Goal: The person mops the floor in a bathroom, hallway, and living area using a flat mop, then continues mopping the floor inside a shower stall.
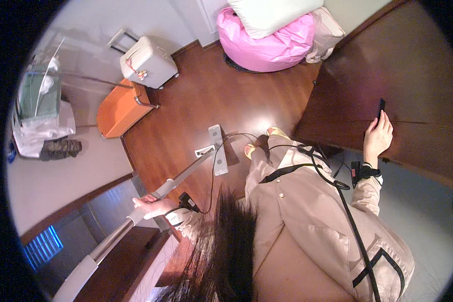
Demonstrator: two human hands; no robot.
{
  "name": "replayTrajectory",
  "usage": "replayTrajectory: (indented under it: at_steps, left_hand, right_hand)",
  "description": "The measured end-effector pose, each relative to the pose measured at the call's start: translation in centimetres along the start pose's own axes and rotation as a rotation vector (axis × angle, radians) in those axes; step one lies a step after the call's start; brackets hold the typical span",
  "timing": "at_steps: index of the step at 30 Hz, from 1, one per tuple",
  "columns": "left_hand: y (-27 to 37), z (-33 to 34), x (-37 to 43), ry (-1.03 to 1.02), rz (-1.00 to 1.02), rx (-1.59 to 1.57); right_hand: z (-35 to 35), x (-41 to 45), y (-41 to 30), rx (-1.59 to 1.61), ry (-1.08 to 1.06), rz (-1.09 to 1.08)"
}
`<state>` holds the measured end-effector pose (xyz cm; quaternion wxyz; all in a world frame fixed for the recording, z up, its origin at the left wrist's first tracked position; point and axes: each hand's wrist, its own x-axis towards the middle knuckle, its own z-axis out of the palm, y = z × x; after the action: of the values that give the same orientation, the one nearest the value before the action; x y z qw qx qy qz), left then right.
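Note:
My left hand [153,207] is wrapped around the grey pole of a flat mop [147,205], whose long narrow head [218,151] lies on the wooden floor to the left of my feet. My right hand [378,136] is at a black bar handle [381,107] on a dark brown wooden door or panel [419,87]. Its fingers touch the handle; whether they close around it cannot be told. Both wrists wear black straps with small boxes, and a thin cable runs from the left one across the floor.
A pale suitcase [151,62] and an orange open bin [126,109] stand at the upper left. A pink beanbag [266,45] bearing a white pillow [275,15] is by the far wall. Clothes [45,132] lie at the left. Black cables hang across my front.

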<state>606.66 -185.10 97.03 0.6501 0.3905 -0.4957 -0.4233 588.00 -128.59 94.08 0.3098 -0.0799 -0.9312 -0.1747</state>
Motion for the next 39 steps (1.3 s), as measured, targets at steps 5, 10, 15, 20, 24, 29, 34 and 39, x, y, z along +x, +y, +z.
replayTrajectory:
  at_steps: [5, 10, 15, 20, 24, 29, 34, 39]
  left_hand:
    - [-1.7, -1.4, 1.8, -0.055, -0.051, 0.034]
    - [-1.2, -0.6, 0.8, -0.005, 0.029, 0.153]
    - [-0.1, 1.2, -1.4, -0.002, 0.07, 0.132]
    - [4.2, 2.9, -2.2, 0.151, -0.003, 0.217]
    - [3.2, -0.6, -0.3, 0.115, 0.111, 0.323]
    - [9.3, 7.3, -3.7, 0.052, 0.02, 0.172]
    - [7.1, 3.2, -1.0, 0.082, 0.053, -0.038]
    - [8.7, 4.9, -1.6, 0.167, 0.119, 0.013]
  right_hand:
    - [-0.1, -3.5, 7.3, -0.235, -0.215, 0.033]
    - [1.5, -4.4, 14.1, -0.437, -0.414, 0.127]
    - [5.9, -3.6, 21.0, -0.387, -0.433, 0.363]
    - [5.0, 0.4, 24.6, -0.219, -0.271, 0.42]
    - [4.8, 1.6, 18.1, 0.593, -0.238, 0.854]
    - [11.5, 1.9, 2.2, 1.128, -0.513, 0.647]
    - [12.1, -0.1, -9.9, 1.426, -1.021, 0.307]
    - [13.2, 1.1, -14.1, 1.485, -1.296, 0.118]
